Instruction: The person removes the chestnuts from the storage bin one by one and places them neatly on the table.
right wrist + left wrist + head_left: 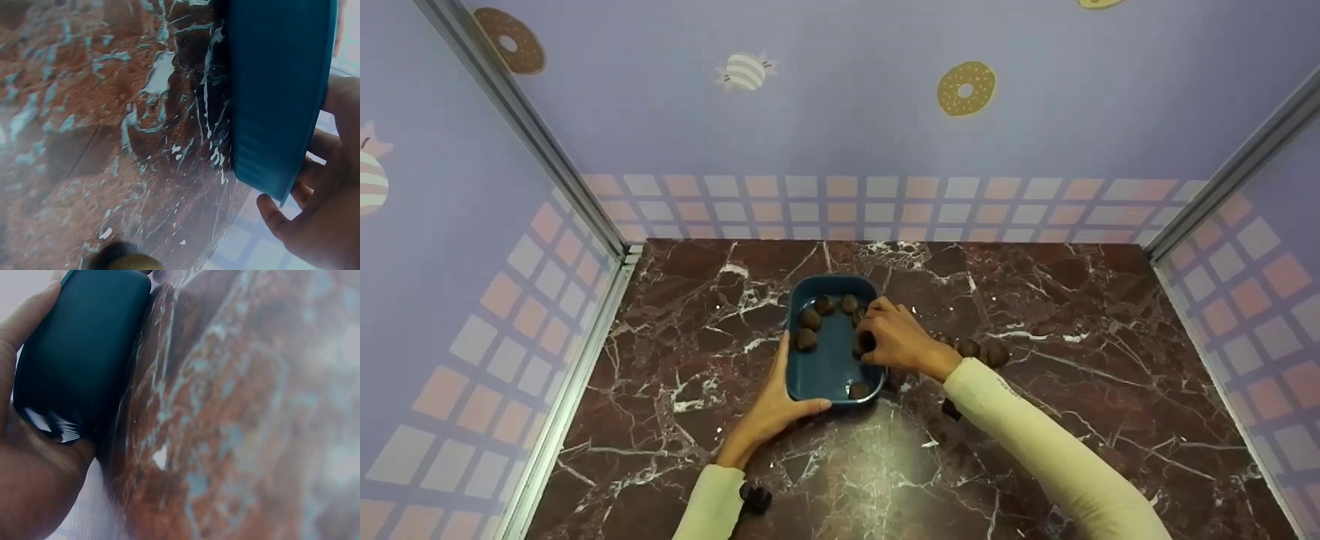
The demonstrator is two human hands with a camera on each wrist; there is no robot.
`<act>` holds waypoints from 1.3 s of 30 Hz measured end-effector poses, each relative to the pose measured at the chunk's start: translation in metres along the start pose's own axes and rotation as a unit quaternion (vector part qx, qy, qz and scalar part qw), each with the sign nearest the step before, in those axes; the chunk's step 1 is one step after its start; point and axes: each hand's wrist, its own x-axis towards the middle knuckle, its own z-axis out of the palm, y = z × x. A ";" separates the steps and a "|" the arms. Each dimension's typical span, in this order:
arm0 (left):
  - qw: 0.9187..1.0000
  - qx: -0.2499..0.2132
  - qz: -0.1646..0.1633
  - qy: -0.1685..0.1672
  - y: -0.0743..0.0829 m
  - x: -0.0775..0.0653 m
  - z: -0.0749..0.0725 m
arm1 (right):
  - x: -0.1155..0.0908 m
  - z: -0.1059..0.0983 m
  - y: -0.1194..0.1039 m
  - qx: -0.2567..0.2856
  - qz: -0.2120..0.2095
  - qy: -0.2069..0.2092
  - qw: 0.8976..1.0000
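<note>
A deep blue rectangular dish (831,360) stands on the marble surface, with several round brown nut-like balls (810,319) along its inner edges. My left hand (774,405) grips its near left corner, thumb along the front rim and fingers along the left wall. In the left wrist view that hand (39,478) lies against the dish's outer wall (84,343). Over the right rim, my right hand (896,337) has its fingers curled inside the dish around a brown ball (867,342). From the right wrist, the dish wall (275,101) hides what the fingers hold.
More brown balls (996,353) lie on the dark red marble top (697,442) right of the dish, partly behind the right forearm. Lilac patterned panels (840,135) enclose the back and both sides, with metal posts (532,142) at the corners.
</note>
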 end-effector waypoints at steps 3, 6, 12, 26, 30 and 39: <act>1.000 -0.007 0.003 0.009 -0.005 0.000 0.000 | 0.006 0.002 -0.003 -0.015 -0.003 -0.004 1.000; 1.000 -0.014 0.007 0.014 -0.007 0.000 0.000 | 0.009 0.004 -0.004 -0.033 -0.006 -0.006 0.999; 1.000 -0.012 0.007 0.010 -0.006 0.001 0.001 | 0.001 0.001 -0.002 0.006 -0.005 0.028 1.000; 0.999 -0.036 0.010 0.013 -0.009 0.001 0.002 | -0.040 -0.017 0.000 0.229 0.006 0.136 0.964; 0.999 -0.037 0.014 0.004 0.004 -0.003 -0.001 | -0.051 -0.019 0.006 0.250 0.018 0.148 0.957; 1.000 -0.022 0.002 -0.016 0.032 -0.007 -0.006 | -0.083 -0.016 0.021 0.245 0.034 0.168 0.954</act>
